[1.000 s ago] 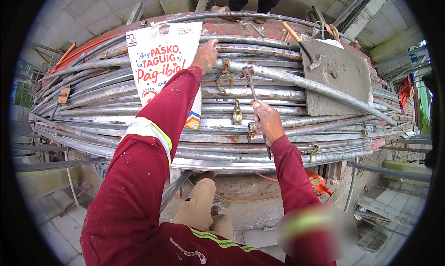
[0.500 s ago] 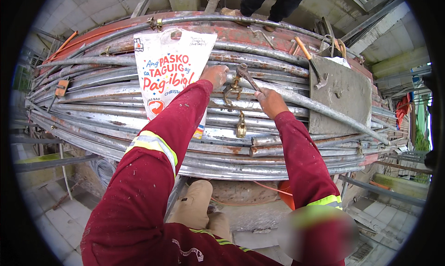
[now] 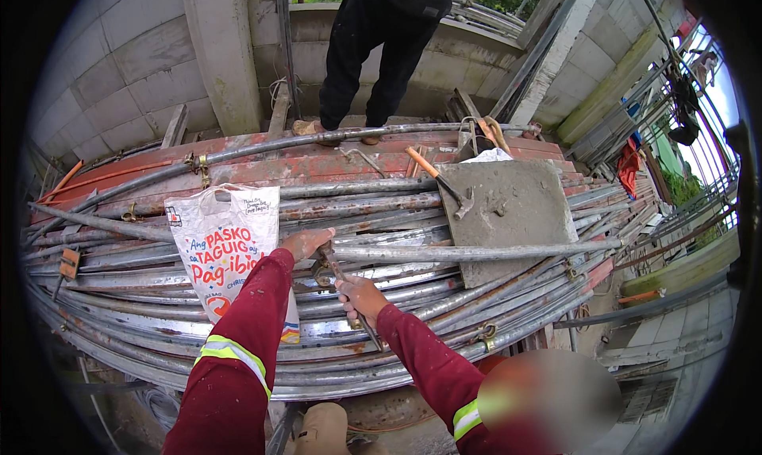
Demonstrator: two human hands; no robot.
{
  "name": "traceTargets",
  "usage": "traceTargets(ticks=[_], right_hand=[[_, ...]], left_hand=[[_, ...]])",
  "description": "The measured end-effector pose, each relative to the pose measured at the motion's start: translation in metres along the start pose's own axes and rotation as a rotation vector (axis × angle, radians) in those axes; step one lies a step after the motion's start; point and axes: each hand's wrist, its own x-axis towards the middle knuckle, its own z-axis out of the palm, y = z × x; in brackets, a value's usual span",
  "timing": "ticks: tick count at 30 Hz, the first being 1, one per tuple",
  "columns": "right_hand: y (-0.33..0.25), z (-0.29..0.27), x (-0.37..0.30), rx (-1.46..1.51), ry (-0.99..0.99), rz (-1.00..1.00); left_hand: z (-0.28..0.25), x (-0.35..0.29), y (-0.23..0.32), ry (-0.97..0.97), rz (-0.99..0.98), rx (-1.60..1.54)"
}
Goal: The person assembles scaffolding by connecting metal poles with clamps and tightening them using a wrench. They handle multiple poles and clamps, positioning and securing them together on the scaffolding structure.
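Note:
My right hand (image 3: 363, 298) is closed round the handle of a metal wrench (image 3: 370, 333). The wrench head meets a brass-coloured scaffold clamp (image 3: 323, 275) at the near end of a long galvanized steel pipe (image 3: 476, 253). Over that pipe, just left of the clamp, my left hand (image 3: 308, 243) rests closed, one finger lying straighter; its underside is hidden. My left forearm crosses a white printed bag (image 3: 226, 225) lying on the pipes.
Many steel pipes (image 3: 381, 209) are heaped on red beams (image 3: 309, 165). A hammer (image 3: 444, 187) lies across a cement-smeared board (image 3: 516, 209). A person in black trousers (image 3: 373, 58) stands at the far side. Another clamp (image 3: 487, 336) sits on the nearer pipes.
My view has lifted and shifted, showing more of the person opposite. The wrench handle has swung toward me, from pointing right and away to pointing down. My left hand stays beside the clamp.

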Motion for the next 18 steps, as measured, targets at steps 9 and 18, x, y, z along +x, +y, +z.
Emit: traceTargets(ticks=[9,18], right_hand=[[0.021,-0.027,-0.044,-1.095,0.136,-0.176],[0.024,-0.05,-0.055,0.023,-0.186,0.234]], left_hand=[[0.027,-0.003,-0.043,0.065,0.021,-0.006],[0.058,-0.034,-0.026,0.396,0.298,0.479]])
